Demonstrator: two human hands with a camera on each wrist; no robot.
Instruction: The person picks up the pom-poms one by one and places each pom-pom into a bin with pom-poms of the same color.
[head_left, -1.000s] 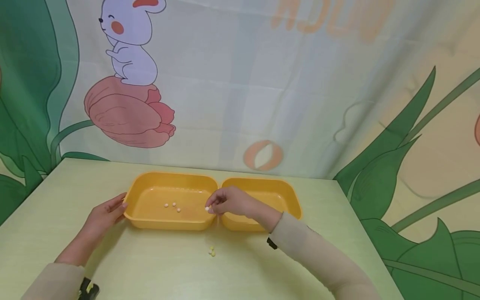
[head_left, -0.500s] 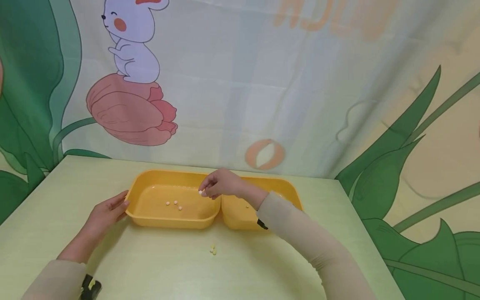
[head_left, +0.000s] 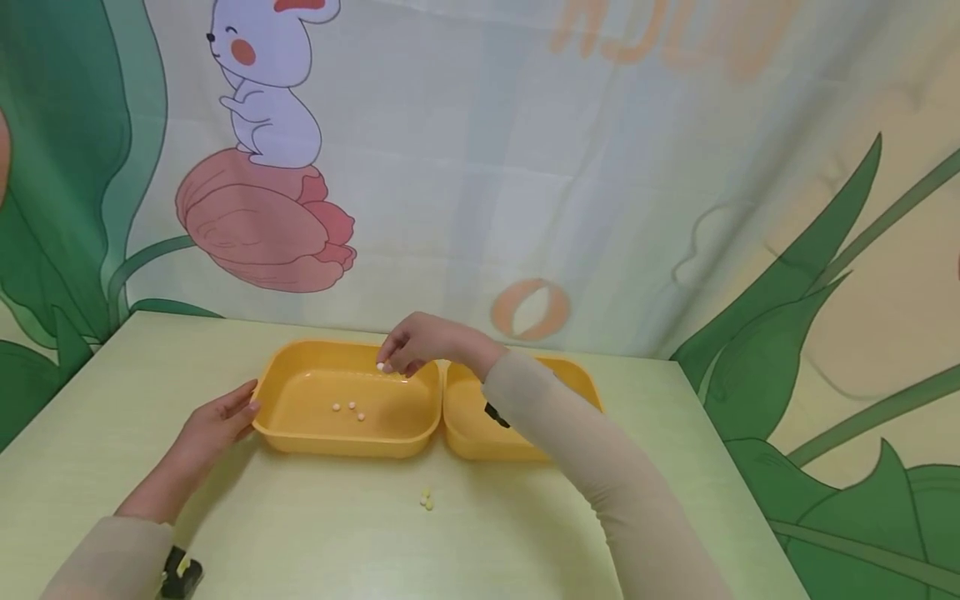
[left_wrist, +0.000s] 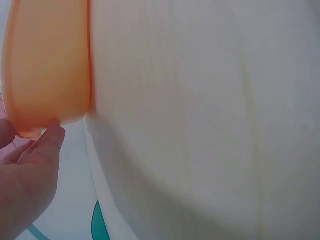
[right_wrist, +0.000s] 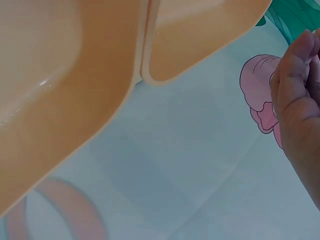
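Scene: a person sits at a pale green worktop (head_left: 315,533) with two orange trays side by side, touching along their inner edges.
Left tray: the left tray (head_left: 347,400) sits toward the far middle of the worktop; three small pale beads (head_left: 349,408) lie close together on its floor.
Right tray: the right tray (head_left: 525,417) stands just beside the first, partly covered by the person's beige sleeve (head_left: 570,450).
Right hand: the right hand (head_left: 420,343) hangs over the far right corner of the left tray, fingers curled downward, with a small white bead (head_left: 382,367) pinched at the fingertips. The bead is above the tray, not lying in it.
Left hand: the left hand (head_left: 213,425) rests on the worktop at the left tray's outer end, fingers relaxed and nearly straight, the fingertips touching the tray's rim. In the left wrist view the thumb (left_wrist: 50,137) touches the tray's corner (left_wrist: 45,75); it grips nothing.
Loose beads: a small yellowish cluster of beads (head_left: 426,500) lies on the worktop in front of the trays, apart from both hands.
Backdrop: a printed cloth (head_left: 525,167) hangs behind the worktop, showing a white rabbit (head_left: 266,83) on a pink flower (head_left: 262,225) and large green leaves (head_left: 787,350).
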